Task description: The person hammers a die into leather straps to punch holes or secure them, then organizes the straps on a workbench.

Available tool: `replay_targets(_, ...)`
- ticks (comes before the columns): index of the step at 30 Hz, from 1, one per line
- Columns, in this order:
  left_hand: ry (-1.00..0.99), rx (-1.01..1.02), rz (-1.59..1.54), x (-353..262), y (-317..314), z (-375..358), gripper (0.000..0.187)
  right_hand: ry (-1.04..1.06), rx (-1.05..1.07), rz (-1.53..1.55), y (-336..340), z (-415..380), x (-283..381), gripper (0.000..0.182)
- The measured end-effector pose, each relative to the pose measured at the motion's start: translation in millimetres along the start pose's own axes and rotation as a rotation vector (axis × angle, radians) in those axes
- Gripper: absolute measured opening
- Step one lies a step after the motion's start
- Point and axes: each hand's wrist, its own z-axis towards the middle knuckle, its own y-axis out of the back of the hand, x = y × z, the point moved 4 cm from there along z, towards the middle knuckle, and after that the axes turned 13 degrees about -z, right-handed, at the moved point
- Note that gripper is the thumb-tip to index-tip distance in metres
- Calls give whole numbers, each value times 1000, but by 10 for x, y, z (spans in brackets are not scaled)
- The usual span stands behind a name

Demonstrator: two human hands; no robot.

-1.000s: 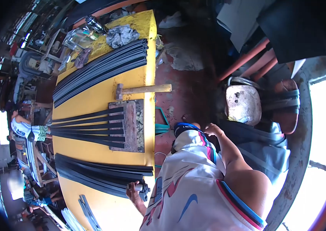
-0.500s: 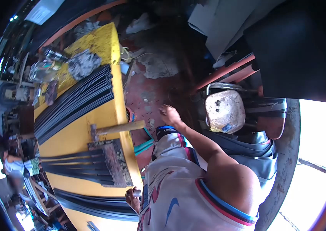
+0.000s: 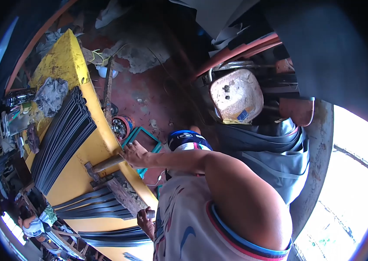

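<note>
My right hand point(image 3: 136, 155) is at the end of the wooden handle of a hammer point(image 3: 108, 163), with its fingers bent round the handle end. The hammer lies on the yellow table point(image 3: 77, 157), its head beside a dark worn block point(image 3: 125, 193). Close to my body, at the table's edge, my left hand point(image 3: 146, 224) is closed on a short metal cylinder point(image 3: 150, 214). Bundles of dark strips point(image 3: 64, 141) lie across the table, and some run up to the block.
A crumpled grey cloth point(image 3: 51, 96) lies on the table's far part. Beyond the edge are a round container point(image 3: 121, 127) and a teal frame point(image 3: 160, 143) on the floor. A worn stool point(image 3: 237, 95) stands at right. Another person point(image 3: 38, 224) is at lower left.
My right hand has moved left from over the floor to the hammer's handle. My left hand still holds the metal cylinder. The view has shifted, bringing the round container into fuller sight.
</note>
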Motion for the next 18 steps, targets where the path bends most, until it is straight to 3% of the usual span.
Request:
replay_targets(3, 3, 3, 28, 23, 134, -77, 35, -60, 131, 65, 26, 102, 32, 59)
replay_targets(6, -1, 1, 43, 107, 352, -208, 36, -78, 119, 30, -201, 303, 184, 52)
replay_targets(7, -5, -5, 43, 149, 440, -274, 36, -90, 31, -66, -105, 256, 205, 41)
replay_targets(8, 5, -20, 30, 211, 547, -351, 36, -113, 114, 47, -86, 270, 175, 33)
replay_targets(9, 13, -35, 16, 274, 656, -428, 36, -147, 24, 6, -173, 311, 192, 27)
replay_targets(11, 25, -68, -17, 437, 887, -589, 36, -208, 41, 2, -73, 302, 137, 17)
replay_targets(15, 10, -107, -62, 926, 1402, -952, 35, -118, -25, -114, 43, 211, 133, 19)
replay_targets(18, -10, -95, -72, 1292, 1674, -1121, 35, -119, -60, -191, -95, 270, 132, 36)
